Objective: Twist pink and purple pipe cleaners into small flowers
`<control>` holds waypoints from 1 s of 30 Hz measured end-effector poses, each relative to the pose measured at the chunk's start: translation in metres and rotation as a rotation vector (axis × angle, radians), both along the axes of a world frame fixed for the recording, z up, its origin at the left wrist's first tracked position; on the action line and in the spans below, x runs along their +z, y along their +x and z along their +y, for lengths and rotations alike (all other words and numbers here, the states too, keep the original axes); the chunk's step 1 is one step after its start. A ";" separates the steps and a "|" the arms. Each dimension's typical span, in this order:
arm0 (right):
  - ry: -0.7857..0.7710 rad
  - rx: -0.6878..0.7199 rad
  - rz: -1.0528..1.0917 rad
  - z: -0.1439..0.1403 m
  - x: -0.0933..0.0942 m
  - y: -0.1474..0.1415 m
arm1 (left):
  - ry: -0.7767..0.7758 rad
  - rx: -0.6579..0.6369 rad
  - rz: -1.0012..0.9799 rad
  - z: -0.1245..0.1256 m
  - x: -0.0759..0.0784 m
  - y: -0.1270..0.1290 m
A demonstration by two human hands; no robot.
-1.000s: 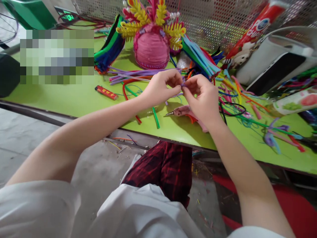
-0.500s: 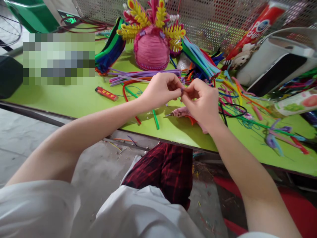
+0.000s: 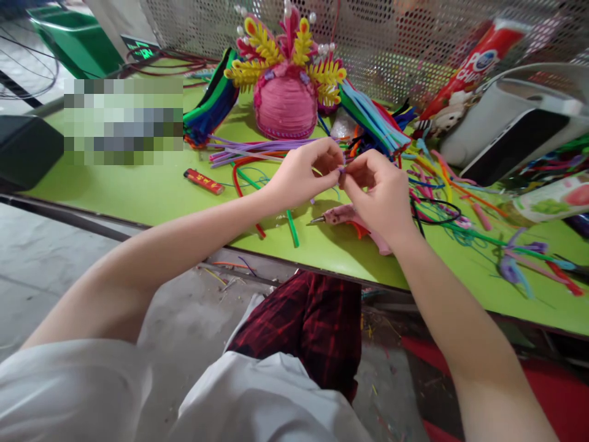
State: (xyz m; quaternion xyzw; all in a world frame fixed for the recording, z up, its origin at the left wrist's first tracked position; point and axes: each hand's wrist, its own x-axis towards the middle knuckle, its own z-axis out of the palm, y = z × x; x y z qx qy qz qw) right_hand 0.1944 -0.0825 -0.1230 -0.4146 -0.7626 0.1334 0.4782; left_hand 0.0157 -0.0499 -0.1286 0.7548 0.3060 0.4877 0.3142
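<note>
Both hands meet just above the pink glue gun (image 3: 343, 214) on the green tabletop (image 3: 151, 190): left hand (image 3: 301, 175) and right hand (image 3: 380, 190) each have a closed fingertip grip on a tiny purple pipe cleaner piece (image 3: 342, 171).

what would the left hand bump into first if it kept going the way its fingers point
The left hand points right, toward the right hand. Their fingertips already meet around a small purple piece, so that piece and the right hand's fingers come first. Depth looks matched, though one view cannot confirm it.
</note>
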 end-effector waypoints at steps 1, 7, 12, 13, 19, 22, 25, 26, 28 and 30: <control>-0.033 -0.005 0.031 0.000 -0.001 -0.001 | -0.025 -0.004 -0.012 0.000 0.000 0.001; -0.114 0.008 0.054 0.000 -0.003 -0.001 | -0.019 0.040 0.053 -0.003 0.000 0.000; -0.064 -0.038 0.007 -0.004 0.001 -0.002 | 0.025 0.064 0.098 -0.006 -0.001 0.003; -0.065 -0.047 0.010 -0.003 0.001 -0.002 | 0.025 0.059 0.107 -0.005 0.000 0.003; -0.129 -0.100 0.037 0.015 -0.003 0.015 | 0.094 0.077 0.397 0.041 0.011 -0.042; -0.142 -0.219 -0.035 0.024 -0.004 0.026 | 0.183 0.152 0.750 0.081 0.007 -0.088; -0.216 -0.284 -0.091 0.029 -0.005 0.032 | 0.112 0.130 0.965 0.102 0.004 -0.120; -0.243 -0.283 -0.101 0.031 -0.006 0.033 | 0.108 0.142 0.973 0.103 0.004 -0.125; -0.271 -0.252 -0.124 0.034 -0.009 0.035 | 0.111 0.218 0.922 0.100 0.008 -0.128; -0.265 -0.214 -0.157 0.038 -0.012 0.037 | 0.111 0.362 0.829 0.096 0.012 -0.126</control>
